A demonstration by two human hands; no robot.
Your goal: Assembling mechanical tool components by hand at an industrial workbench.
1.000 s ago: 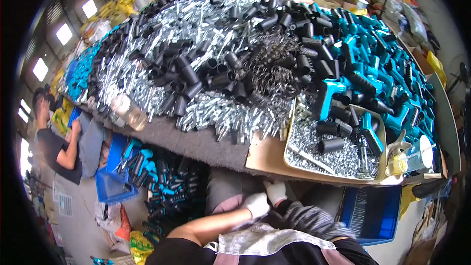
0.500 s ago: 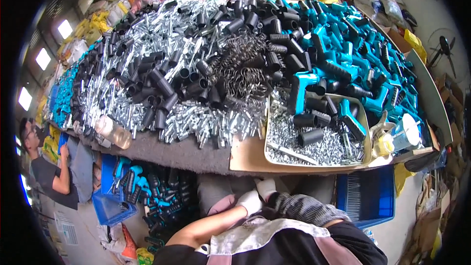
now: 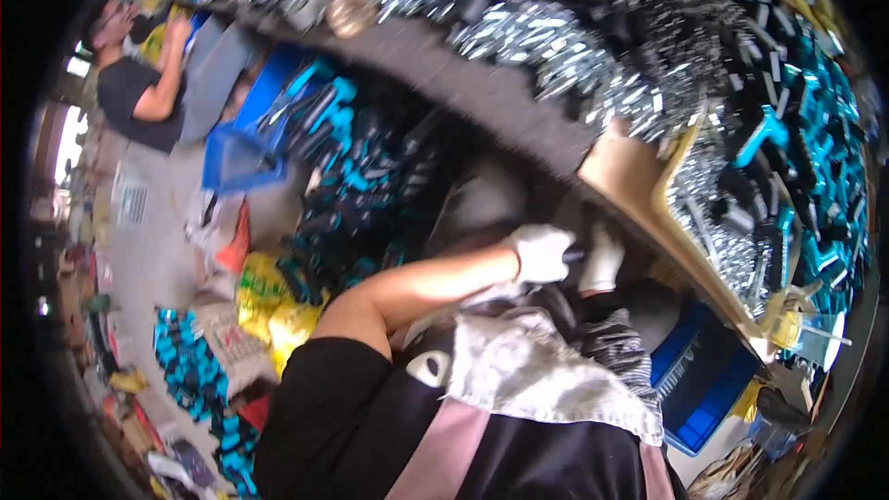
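Both my hands wear white gloves and are close together over my lap, below the table edge. My left hand [image 3: 542, 253] is closed, and a short dark piece [image 3: 574, 255] sticks out from its fingers; its kind does not show. Just to the right, apart from it, is my right hand [image 3: 604, 259], below a striped grey sleeve; its fingers are smeared by motion. Left of my hands, teal and black pistol-shaped plastic pieces [image 3: 343, 120] lie heaped by a blue crate [image 3: 245, 159].
The tabletop [image 3: 444, 69] carries shiny metal parts [image 3: 546, 51], black tubes, springs and teal pieces [image 3: 820, 157]. A cream tray [image 3: 671, 181] and a clear bottle [image 3: 350, 11] stand near its edge. At right is a blue bin [image 3: 704, 370]. Another person [image 3: 139, 93] sits at far left.
The view has swung left and tilted, so the table now slants down to the right and more floor shows. My hands have drawn slightly apart, showing the dark piece.
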